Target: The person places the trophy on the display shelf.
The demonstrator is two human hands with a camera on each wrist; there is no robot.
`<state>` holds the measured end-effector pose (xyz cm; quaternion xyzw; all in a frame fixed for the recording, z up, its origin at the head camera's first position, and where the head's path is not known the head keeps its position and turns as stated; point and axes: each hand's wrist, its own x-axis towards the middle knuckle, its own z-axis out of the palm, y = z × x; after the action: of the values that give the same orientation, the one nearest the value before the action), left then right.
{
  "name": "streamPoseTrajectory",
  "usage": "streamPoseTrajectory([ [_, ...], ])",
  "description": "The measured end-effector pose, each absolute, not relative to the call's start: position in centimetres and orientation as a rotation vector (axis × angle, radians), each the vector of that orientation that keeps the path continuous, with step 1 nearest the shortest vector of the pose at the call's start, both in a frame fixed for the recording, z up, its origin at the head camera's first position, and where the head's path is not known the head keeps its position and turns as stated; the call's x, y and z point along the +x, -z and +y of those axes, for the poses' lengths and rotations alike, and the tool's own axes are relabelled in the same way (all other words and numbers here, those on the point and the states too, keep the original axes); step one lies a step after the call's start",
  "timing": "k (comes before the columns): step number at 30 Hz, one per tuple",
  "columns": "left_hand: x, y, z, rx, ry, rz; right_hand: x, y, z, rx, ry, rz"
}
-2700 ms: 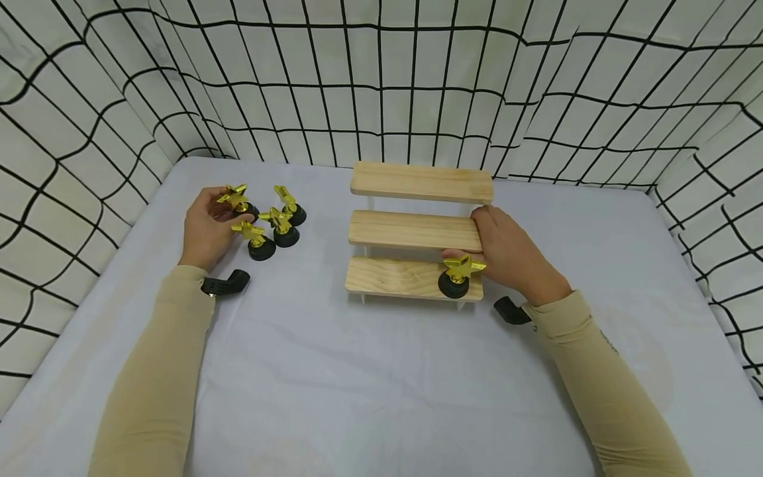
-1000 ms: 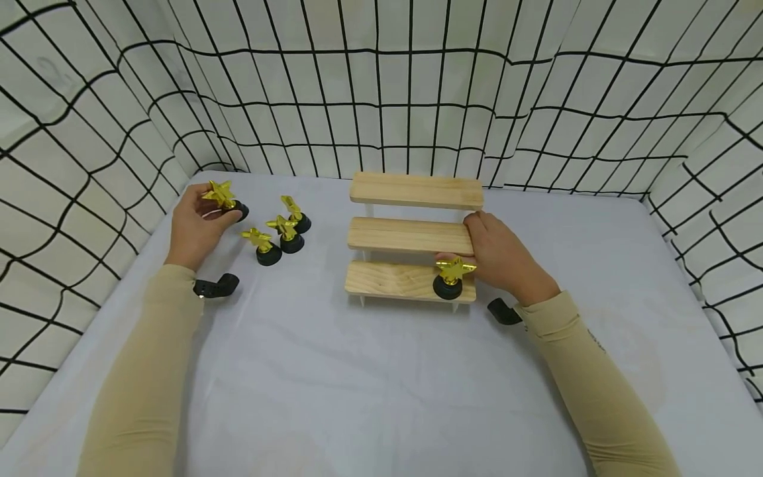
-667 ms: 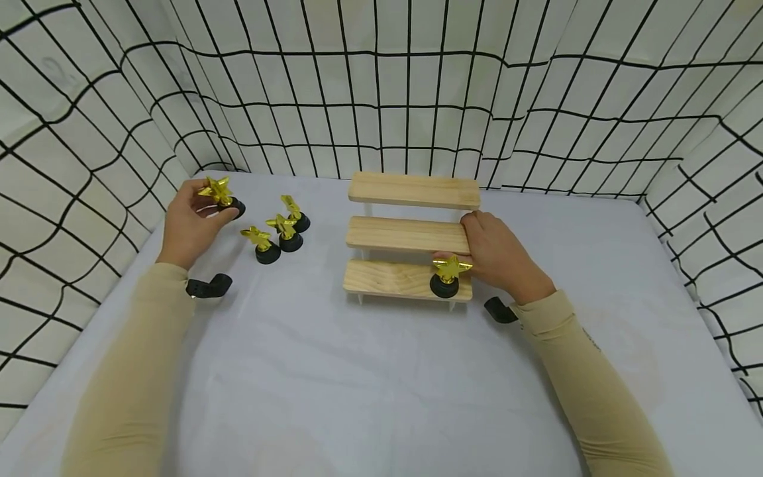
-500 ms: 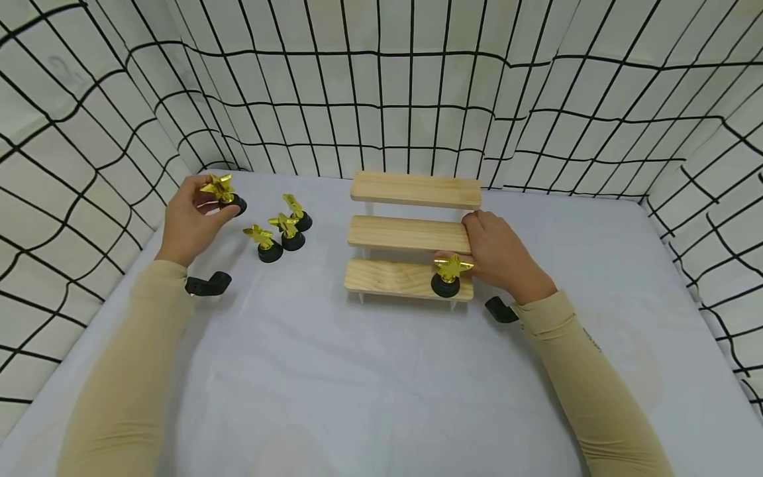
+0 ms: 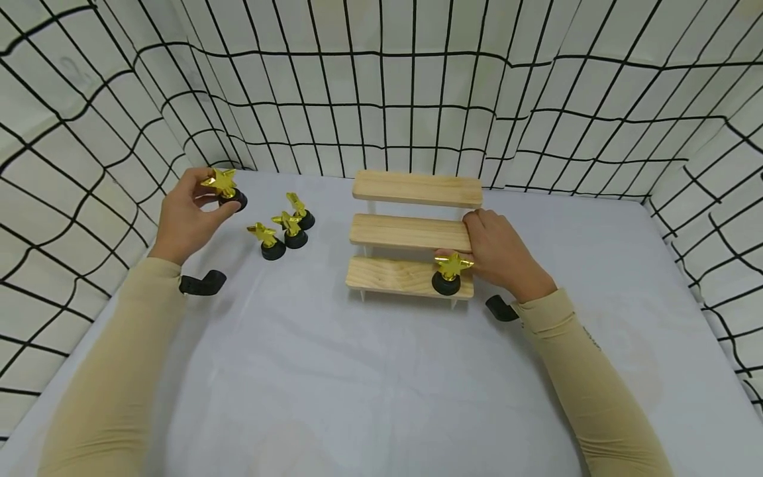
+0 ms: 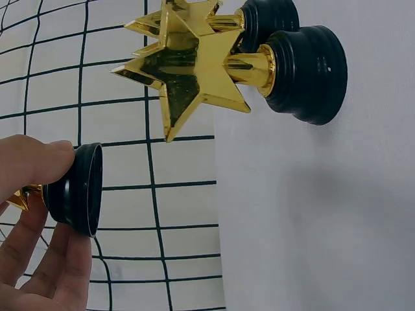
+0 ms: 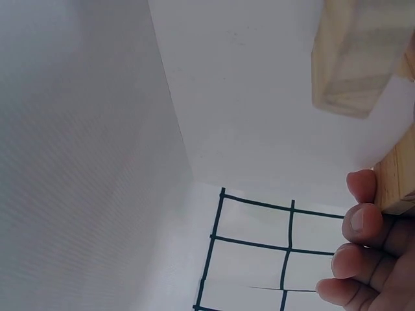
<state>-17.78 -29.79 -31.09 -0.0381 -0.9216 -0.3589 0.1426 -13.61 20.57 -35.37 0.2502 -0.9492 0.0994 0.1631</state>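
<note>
My left hand pinches a gold star trophy by its round black base, thumb on one side and fingers on the other. In the left wrist view the hollow rim of that base faces the table side. Three similar trophies stand grouped on the table, just right of this hand. A three-tier wooden display stand is at centre. My right hand grips the right end of its middle board. Another star trophy stands at the right end of the lowest board, in front of the right thumb.
White cloth covers the table. Black wire grid stands along the back and both sides, close behind the stand's top board. A black device sits on the left wrist, another on the right.
My left hand has drawn one trophy out of the group, up and to the left, and turned its star more toward the head camera. The right hand stays on the stand.
</note>
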Motion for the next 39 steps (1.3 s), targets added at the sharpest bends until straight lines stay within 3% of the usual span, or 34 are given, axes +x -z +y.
streamPoseTrajectory([
  [21,-15.8,28.5,-26.1,-0.409,1.037,-2.554,-13.8,35.5,20.6,0.689,-0.316,-2.754],
  [39,-13.8,28.7,-22.1,-0.69,1.128,-2.465,-13.6,35.4,20.7,0.689,-0.31,-2.762],
])
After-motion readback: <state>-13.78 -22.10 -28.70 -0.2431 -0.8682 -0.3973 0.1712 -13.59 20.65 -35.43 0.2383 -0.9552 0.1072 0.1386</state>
